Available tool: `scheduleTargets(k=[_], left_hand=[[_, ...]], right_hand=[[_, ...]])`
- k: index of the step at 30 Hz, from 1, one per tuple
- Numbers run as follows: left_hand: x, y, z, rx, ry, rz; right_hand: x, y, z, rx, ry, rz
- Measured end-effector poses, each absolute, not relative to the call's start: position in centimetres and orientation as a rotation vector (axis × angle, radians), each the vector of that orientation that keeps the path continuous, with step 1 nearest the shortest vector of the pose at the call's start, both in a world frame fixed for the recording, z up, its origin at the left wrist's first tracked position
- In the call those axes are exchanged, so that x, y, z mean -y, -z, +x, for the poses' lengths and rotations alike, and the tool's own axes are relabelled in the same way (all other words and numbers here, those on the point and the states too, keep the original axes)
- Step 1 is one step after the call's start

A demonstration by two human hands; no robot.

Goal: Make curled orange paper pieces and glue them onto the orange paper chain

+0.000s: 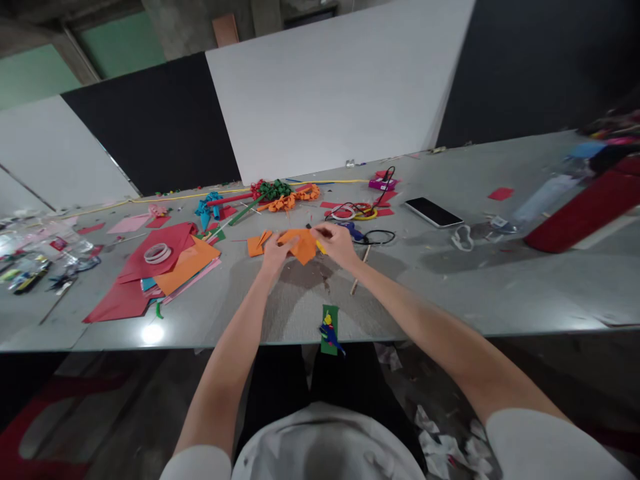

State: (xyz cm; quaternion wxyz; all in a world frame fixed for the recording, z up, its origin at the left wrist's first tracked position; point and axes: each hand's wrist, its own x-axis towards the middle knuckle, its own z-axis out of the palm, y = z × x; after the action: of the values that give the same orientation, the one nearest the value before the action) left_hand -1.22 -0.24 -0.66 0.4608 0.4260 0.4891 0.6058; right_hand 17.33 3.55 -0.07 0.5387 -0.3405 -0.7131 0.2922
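Lying left on the grey table (pixel 450 287), a tape roll (pixel 157 253) rests on red and orange sheets (pixel 131 268). At the middle, the left hand (pixel 274 252) and right hand (pixel 340 241) both pinch an orange paper piece (pixel 303 247); a phone (pixel 433 212) lies farther right.

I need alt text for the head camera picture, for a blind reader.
Left hand and right hand hold an orange paper piece at a grey table. Paper sheets and a tape roll lie to the left, a phone to the right.
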Motion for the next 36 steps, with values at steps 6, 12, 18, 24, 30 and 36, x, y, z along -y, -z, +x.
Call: scheduleTargets(k=[6,12,18,24,30,36], left_hand=[[0.4,1.2,0.5,-1.051,-1.389,0.982],[1.0,0.7,1.3,-1.016,-1.501,0.993],[0.6,0.4,0.4,-1.129,-1.638,0.861],[0.3,0.8,0.0,-1.142,-1.697,0.657],[0.0,1.7,0.2,-0.987,-1.666,0.771],[-0.5,2.6,0.1,-1.065,-1.498,0.927]], right_hand=[[-3.0,0.1,17.1,1.494,-0.701,-0.820],[-2.7,0.9,16.3,1.468,-0.829,-0.810],[-2.3,1.1,16.3,1.666,-0.713,-0.794],[-1.8,1.4,16.2,2.070,-0.513,-0.715],[-1.7,1.5,15.8,2.040,-0.595,-0.714],[-2.0,1.6,16.1,2.145,-0.559,-0.683]])
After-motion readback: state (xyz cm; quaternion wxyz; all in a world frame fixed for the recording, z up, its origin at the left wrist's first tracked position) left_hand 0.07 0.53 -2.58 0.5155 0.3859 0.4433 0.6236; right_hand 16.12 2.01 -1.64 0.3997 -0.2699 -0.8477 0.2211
